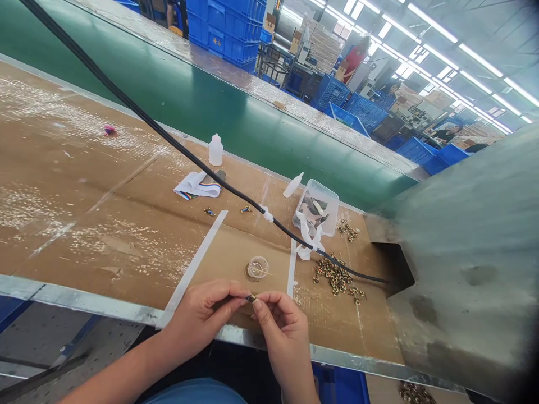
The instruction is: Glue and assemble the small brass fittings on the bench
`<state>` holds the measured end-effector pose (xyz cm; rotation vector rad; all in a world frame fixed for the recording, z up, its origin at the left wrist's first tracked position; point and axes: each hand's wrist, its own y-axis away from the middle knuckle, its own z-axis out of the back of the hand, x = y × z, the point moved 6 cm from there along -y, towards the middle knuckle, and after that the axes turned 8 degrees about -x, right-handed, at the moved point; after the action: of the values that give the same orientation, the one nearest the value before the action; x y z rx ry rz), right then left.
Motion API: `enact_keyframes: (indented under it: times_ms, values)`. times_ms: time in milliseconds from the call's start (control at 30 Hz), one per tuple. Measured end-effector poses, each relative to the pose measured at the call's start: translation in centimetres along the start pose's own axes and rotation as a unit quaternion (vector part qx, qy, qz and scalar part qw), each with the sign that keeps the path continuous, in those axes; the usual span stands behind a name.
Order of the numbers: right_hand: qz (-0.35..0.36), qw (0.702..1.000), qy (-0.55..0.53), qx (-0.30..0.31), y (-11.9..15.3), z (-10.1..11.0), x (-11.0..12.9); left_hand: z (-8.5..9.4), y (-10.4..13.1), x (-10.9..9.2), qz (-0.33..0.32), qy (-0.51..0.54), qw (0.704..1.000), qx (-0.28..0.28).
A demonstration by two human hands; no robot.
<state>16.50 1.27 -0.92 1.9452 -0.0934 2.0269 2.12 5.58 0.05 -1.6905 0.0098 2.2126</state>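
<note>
My left hand (206, 311) and my right hand (280, 325) meet above the front part of the cardboard-covered table. Between their fingertips they pinch one small dark and gold piece (251, 298); its details are too small to tell. Just beyond my fingers stands a small round clear cup (257, 268) with a thin stick in it. Two small blue and gold pieces, one on the left (209, 211) and one on the right (246, 209), lie farther back. To the right is a pile of small gold and dark pieces (334, 274).
A black cable (168, 137) crosses above the table. Behind are a white bottle (215, 150), a striped ribbon (197, 185), a tipped bottle (293, 184) and a clear bin (334, 216) with white strips. A metal housing (471, 252) bounds the right; a green belt (181, 95) runs behind.
</note>
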Motion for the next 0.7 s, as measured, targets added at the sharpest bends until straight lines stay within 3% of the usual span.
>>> enact_keyframes:
  times_ms: [700]
  values:
    - [0.022, 0.997, 0.069, 0.001, -0.08, 0.69, -0.40, -0.64, 0.94, 0.09, -0.077, -0.019, 0.997, 0.019]
